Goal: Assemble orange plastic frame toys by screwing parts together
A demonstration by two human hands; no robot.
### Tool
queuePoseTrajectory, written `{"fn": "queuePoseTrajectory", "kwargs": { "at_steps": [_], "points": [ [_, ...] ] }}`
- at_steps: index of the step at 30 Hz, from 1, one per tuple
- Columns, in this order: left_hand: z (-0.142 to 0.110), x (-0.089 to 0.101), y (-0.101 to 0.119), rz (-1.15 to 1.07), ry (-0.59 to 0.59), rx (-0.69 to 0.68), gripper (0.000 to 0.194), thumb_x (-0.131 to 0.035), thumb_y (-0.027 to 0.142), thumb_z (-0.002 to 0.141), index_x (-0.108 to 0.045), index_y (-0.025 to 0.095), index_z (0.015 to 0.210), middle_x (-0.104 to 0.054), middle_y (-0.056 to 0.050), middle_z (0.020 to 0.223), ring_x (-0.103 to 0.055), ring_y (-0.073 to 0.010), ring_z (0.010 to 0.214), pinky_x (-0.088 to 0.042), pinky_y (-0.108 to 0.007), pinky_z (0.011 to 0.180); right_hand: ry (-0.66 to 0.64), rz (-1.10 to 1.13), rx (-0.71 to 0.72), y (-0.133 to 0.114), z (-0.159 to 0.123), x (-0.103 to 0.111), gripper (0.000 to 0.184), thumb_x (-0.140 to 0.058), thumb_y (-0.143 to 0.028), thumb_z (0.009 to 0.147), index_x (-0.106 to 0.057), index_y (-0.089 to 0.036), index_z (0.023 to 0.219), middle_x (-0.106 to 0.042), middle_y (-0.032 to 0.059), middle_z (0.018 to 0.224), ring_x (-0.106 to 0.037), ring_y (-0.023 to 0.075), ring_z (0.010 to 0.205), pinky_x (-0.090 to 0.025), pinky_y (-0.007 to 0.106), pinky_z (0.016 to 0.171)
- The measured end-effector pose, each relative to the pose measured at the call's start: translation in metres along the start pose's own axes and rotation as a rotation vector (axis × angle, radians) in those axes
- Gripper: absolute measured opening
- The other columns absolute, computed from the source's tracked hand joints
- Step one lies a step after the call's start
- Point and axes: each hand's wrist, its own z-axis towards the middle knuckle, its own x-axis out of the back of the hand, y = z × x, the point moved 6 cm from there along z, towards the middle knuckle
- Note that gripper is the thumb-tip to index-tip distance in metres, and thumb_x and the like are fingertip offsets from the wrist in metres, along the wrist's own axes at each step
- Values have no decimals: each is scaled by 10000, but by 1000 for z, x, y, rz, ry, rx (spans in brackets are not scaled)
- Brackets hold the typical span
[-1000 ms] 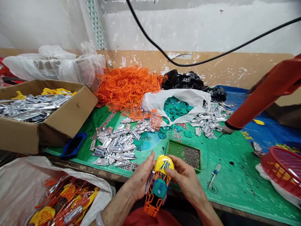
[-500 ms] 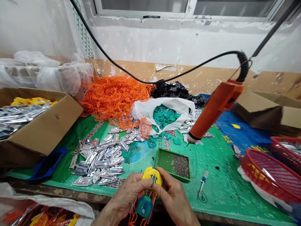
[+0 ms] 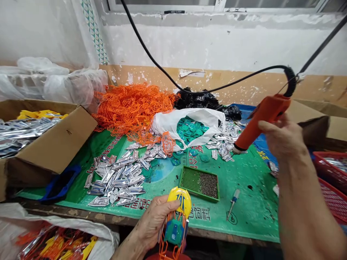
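My left hand grips a toy-like assembly at the lower middle, with a yellow cap on top of an orange lattice frame and a teal piece inside. My right hand is raised at the right, its fingers apart and against the underside of an orange electric screwdriver. That tool hangs on a black coiled cord. Below it, a green tray of small dark screws sits on the green table mat.
Loose foil-wrapped parts cover the mat, behind which lie tangled orange frames and teal pieces in a white bag. A cardboard box stands left, a small screwdriver lies right, and red baskets sit far right.
My right hand has let go of the yellow-capped assembly and risen to the orange electric screwdriver. My left hand alone now holds the assembly. The view has shifted slightly.
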Motion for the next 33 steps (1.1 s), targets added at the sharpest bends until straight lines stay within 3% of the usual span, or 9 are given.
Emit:
{"fn": "queuePoseTrajectory", "kwargs": {
  "at_steps": [3, 6, 10, 13, 16, 19, 25, 33],
  "points": [
    [0, 0, -2, -8, 30, 8, 306, -796, 347, 609, -676, 90, 724, -653, -62, 588, -589, -134, 477, -450, -212, 464, -142, 227, -109, -5, 7, -33, 314, -757, -156, 549, -590, -185, 813, -603, 36, 847, -585, 131, 717, -483, 352, 709],
    [3, 4, -4, -16, 53, 15, 292, -791, 333, 623, -675, 90, 735, -649, -56, 583, -581, -124, 465, -441, -202, 453, -189, 343, -171, -12, -6, -51, 311, -766, -131, 511, -596, -213, 758, -583, 0, 847, -553, 111, 714, -481, 301, 686],
    [6, 7, -8, -14, 30, 26, 283, -764, 341, 672, -678, 92, 776, -657, -61, 604, -589, -126, 476, -438, -198, 450, -253, 397, -218, -14, -47, -71, 341, -792, -162, 480, -625, -191, 776, -612, 0, 809, -555, 124, 677, -477, 285, 597],
    [6, 7, -8, -12, 23, 22, 284, -758, 343, 682, -677, 93, 789, -663, -64, 617, -594, -128, 480, -449, -202, 454, -341, 448, -273, -10, -85, -93, 380, -800, -158, 478, -623, -182, 814, -640, -3, 795, -600, 152, 703, -498, 311, 624],
    [6, 6, -8, -16, 14, 36, 302, -754, 359, 677, -675, 90, 791, -667, -73, 616, -597, -139, 476, -454, -211, 446, -433, 436, -325, -5, -116, -113, 267, -779, -183, 526, -622, -161, 742, -642, -3, 692, -585, 141, 620, -489, 312, 598],
    [5, 7, -7, -20, 25, 39, 318, -748, 370, 678, -674, 81, 786, -667, -85, 614, -601, -146, 478, -451, -211, 442, -411, 435, -328, 1, -129, -125, 177, -745, -228, 549, -607, -154, 634, -597, -13, 588, -524, 121, 515, -460, 303, 524],
    [6, 7, -8, -56, 28, 56, 311, -757, 364, 665, -666, 98, 799, -663, -72, 613, -598, -155, 460, -469, -241, 443, -312, 446, -298, 15, -136, -142, 155, -708, -258, 552, -591, -167, 598, -575, -22, 561, -521, 130, 494, -461, 310, 516],
    [7, 7, -6, -60, 61, 34, 308, -772, 345, 648, -673, 89, 787, -661, -66, 616, -588, -128, 475, -443, -207, 459, -209, 438, -296, 28, -140, -143, 166, -715, -258, 554, -597, -158, 614, -566, -22, 582, -518, 129, 491, -467, 312, 512]
  ]
}}
